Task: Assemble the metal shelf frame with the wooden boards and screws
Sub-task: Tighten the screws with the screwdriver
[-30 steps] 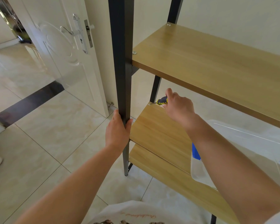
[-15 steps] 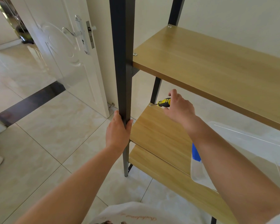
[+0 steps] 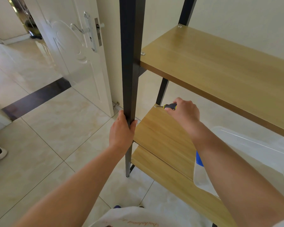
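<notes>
**A:** What are the hands doing?

**B:** I see my left hand (image 3: 121,131) wrapped around the black front post (image 3: 127,63) of the shelf frame. The fingers go round one side and the thumb round the other. It grips the post low down, just beside the middle board (image 3: 162,138).

**A:** And the other one?

**B:** My right hand (image 3: 185,112) reaches out over the middle board. Its fingers are curled round a small screwdriver (image 3: 170,106) with a yellow and black handle. The tip points at a screw (image 3: 155,106) in the far corner of that board, by the back post (image 3: 162,90).

**A:** Where are the other boards?

**B:** The top board (image 3: 220,69) sits higher, with a screw at each left corner. The bottom board (image 3: 170,179) is below. A clear plastic box (image 3: 252,149) rests on the middle board under my right arm.

**A:** What about the room?

**B:** The floor (image 3: 47,145) has shiny pale tiles. A white door (image 3: 75,54) stands open on the left, and a pale wall (image 3: 236,22) is behind the shelf.
</notes>
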